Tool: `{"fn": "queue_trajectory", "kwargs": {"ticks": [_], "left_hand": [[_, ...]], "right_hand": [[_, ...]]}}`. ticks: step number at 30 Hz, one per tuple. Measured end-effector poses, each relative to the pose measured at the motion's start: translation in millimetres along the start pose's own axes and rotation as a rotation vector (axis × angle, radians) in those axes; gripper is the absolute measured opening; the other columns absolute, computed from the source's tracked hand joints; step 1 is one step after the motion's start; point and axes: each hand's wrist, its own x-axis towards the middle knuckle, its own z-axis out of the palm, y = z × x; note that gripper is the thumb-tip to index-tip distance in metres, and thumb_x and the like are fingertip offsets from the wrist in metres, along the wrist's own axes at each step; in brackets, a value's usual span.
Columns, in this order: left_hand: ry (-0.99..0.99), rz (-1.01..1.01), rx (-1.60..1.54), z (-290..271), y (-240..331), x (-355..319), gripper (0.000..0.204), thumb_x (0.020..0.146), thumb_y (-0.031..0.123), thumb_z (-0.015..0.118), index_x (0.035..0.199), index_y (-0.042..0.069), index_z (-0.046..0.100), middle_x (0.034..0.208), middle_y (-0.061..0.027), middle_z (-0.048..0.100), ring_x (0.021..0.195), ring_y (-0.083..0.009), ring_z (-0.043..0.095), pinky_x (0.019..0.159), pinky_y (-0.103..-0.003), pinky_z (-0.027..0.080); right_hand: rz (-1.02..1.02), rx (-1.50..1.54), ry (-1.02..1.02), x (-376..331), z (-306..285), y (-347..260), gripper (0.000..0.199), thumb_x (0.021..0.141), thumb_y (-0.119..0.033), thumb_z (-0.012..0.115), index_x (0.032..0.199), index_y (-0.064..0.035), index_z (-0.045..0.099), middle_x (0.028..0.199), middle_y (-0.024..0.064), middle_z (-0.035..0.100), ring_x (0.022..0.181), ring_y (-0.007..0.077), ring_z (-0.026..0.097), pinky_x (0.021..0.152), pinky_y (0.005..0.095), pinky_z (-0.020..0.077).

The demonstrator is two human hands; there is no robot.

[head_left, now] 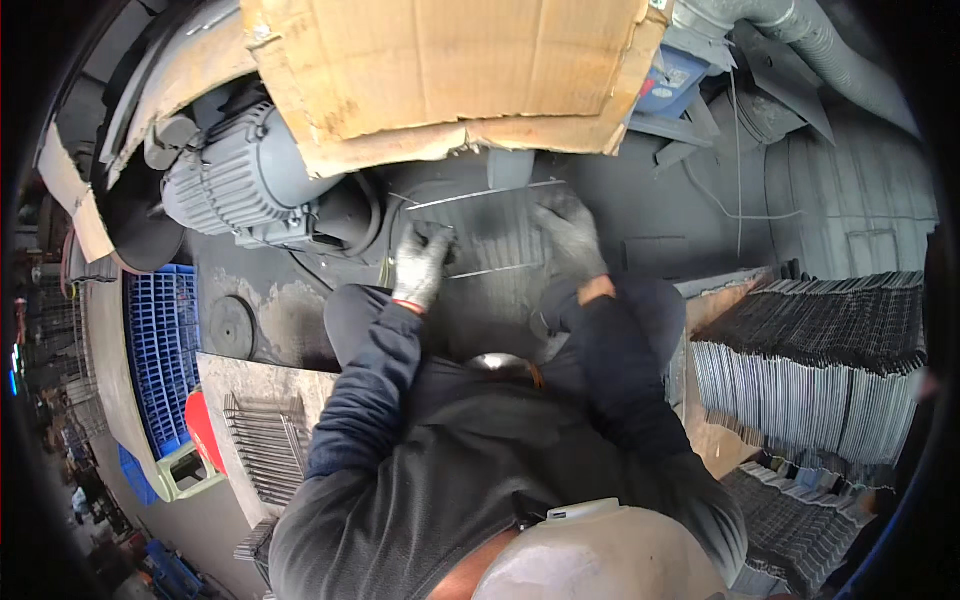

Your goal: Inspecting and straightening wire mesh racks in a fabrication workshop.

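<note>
In front of my lap is a flat, ribbed metal piece [495,232] with bright far and near edges. My right hand [570,235], in a grey dirty work glove, is closed at the piece's right end. My left hand [420,265], gloved likewise with a red cuff, has its fingers curled at the left end; the fingertips are dark and partly hidden. A large cardboard sheet [450,70] hangs just beyond, over a grey machine part [511,168].
A grey ribbed motor [235,175] stands at the left. Tall stacks of thin metal pieces [810,390] fill the right. Left of me lie a board with metal grids [265,440], a blue plastic crate [165,350] and a red object [203,430]. A flexible duct [835,55] runs at far right.
</note>
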Motion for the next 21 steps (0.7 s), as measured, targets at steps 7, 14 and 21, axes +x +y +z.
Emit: {"fn": "queue_trajectory", "kwargs": {"ticks": [7, 14, 21], "left_hand": [[-0.109, 0.046, 0.052, 71, 2, 6, 0.03, 0.1, 0.016, 0.079, 0.119, 0.0, 0.063, 0.1, -0.0081, 0.071, 0.083, -0.0152, 0.064, 0.074, -0.033, 0.053], [0.064, 0.035, 0.043, -23, -3, -5, 0.016, 0.102, 0.008, 0.074, 0.109, 0.005, 0.061, 0.089, -0.0035, 0.069, 0.074, -0.0124, 0.063, 0.069, -0.031, 0.054], [-0.133, 0.059, 0.06, 55, 20, -1, 0.019, 0.102, 0.011, 0.075, 0.112, 0.003, 0.062, 0.094, -0.0068, 0.071, 0.074, -0.0142, 0.064, 0.068, -0.031, 0.054]], "right_hand": [[0.189, 0.079, 0.186, -12, -66, -24, 0.016, 0.099, -0.006, 0.074, 0.115, -0.0041, 0.072, 0.098, 0.0014, 0.071, 0.093, 0.0146, 0.066, 0.085, 0.0313, 0.053], [0.126, -0.092, -0.049, 6, 14, 21, 0.025, 0.097, -0.011, 0.076, 0.12, -0.0016, 0.072, 0.108, 0.0048, 0.073, 0.1, 0.0158, 0.066, 0.094, 0.0368, 0.0542], [0.249, 0.075, 0.2, -12, -44, -41, 0.024, 0.098, -0.006, 0.073, 0.121, 0.001, 0.069, 0.11, 0.0112, 0.071, 0.094, 0.0202, 0.069, 0.078, 0.0365, 0.0629]]}}
